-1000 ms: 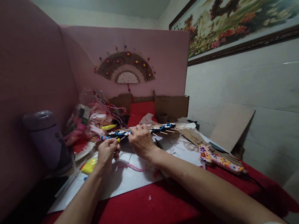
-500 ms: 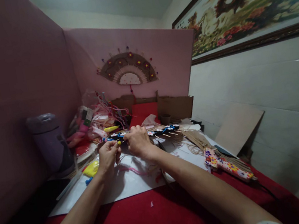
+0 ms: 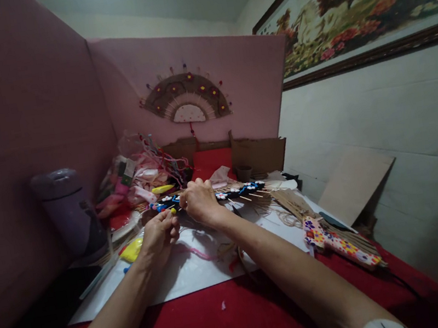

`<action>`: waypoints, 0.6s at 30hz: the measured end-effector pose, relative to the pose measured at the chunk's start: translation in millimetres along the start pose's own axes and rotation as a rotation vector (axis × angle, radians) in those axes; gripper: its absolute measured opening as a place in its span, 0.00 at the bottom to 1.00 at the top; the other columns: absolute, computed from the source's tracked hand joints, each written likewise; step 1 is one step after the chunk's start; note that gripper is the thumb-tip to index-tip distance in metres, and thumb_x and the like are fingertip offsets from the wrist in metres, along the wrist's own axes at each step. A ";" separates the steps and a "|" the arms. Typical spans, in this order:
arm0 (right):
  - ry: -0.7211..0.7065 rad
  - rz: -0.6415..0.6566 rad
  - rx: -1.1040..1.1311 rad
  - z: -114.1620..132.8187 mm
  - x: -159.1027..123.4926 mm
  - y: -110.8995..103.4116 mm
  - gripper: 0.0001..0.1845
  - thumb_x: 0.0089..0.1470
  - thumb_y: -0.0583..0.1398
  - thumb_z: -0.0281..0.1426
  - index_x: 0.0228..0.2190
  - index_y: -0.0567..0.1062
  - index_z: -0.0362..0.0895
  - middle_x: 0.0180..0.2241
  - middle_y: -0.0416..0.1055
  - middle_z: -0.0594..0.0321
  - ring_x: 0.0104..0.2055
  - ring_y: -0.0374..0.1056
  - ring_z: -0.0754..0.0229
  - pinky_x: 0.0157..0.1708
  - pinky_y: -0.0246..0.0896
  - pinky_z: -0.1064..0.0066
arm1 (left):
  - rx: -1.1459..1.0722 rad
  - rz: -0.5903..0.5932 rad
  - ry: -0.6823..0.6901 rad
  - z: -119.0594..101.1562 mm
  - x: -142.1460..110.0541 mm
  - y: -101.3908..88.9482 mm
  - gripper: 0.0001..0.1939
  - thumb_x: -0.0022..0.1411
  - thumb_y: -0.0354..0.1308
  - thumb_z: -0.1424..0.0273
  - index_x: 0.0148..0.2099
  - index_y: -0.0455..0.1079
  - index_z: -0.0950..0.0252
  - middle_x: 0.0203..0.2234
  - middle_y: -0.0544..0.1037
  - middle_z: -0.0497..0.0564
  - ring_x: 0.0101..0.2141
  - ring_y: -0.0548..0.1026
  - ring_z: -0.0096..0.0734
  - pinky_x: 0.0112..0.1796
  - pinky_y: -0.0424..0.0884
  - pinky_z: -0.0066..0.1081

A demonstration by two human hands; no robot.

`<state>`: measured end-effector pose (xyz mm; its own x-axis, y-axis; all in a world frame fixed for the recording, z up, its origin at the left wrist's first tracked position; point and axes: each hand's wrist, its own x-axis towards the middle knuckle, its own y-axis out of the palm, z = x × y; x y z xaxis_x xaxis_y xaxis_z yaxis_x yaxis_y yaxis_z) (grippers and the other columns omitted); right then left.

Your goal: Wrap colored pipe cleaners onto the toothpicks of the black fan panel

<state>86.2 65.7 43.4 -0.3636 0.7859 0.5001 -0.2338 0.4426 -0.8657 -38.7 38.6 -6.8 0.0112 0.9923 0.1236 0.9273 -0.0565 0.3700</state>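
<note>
A black fan-shaped piece [image 3: 243, 189] with thin sticks, white flowers and blue trim lies across the white sheet in front of me. At its left part, my left hand [image 3: 159, 235] is pinched on a small yellow ball [image 3: 174, 211], which looks like soft clay. Close beside it my right hand [image 3: 201, 203] is closed over the fan's middle, knuckles up. Its fingertips are turned away, so what they grip is hidden. Near my left wrist lies a bag of yellow clay [image 3: 132, 250].
A purple tumbler [image 3: 70, 215] stands at the left by a heap of pink material [image 3: 147, 171]. At the right lies a folded fan with a flowered handle [image 3: 342, 244]. Red cloth [image 3: 211, 326] covers the front, under a white sheet [image 3: 180, 284]. Another fan [image 3: 186, 100] hangs on the pink panel.
The view has shifted slightly. My left hand has lowered a little with the yellow ball, and my right hand's fingers have curled in more over the fan.
</note>
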 end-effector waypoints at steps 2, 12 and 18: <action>-0.002 -0.004 0.004 -1.5 0.5 2.7 0.09 0.51 0.57 0.29 0.29 0.79 0.48 0.34 0.70 0.57 0.40 0.59 0.52 0.37 0.48 0.63 | -0.022 0.011 -0.033 1.6 -0.1 -1.2 0.10 0.42 0.59 0.79 0.25 0.59 0.66 0.14 0.64 0.41 0.11 0.57 0.15 0.10 0.51 0.16; 0.000 -0.041 0.015 -4.1 0.4 5.7 0.09 0.50 0.57 0.28 0.29 0.78 0.48 0.34 0.70 0.56 0.41 0.59 0.51 0.38 0.48 0.60 | -0.036 -0.008 -0.074 7.5 2.3 -1.1 0.09 0.45 0.55 0.82 0.23 0.59 0.67 0.14 0.64 0.42 0.11 0.58 0.16 0.10 0.52 0.16; -0.003 -0.072 0.022 -5.4 -2.2 10.5 0.09 0.50 0.57 0.30 0.30 0.78 0.48 0.35 0.70 0.56 0.40 0.59 0.52 0.39 0.48 0.60 | -0.032 -0.027 -0.057 11.1 3.5 1.3 0.09 0.45 0.56 0.82 0.24 0.59 0.67 0.14 0.65 0.42 0.11 0.59 0.16 0.10 0.53 0.16</action>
<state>89.4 71.0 33.1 -0.3478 0.7509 0.5614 -0.2790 0.4888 -0.8266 -33.2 43.2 -16.1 0.0088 0.9981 0.0610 0.9153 -0.0327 0.4015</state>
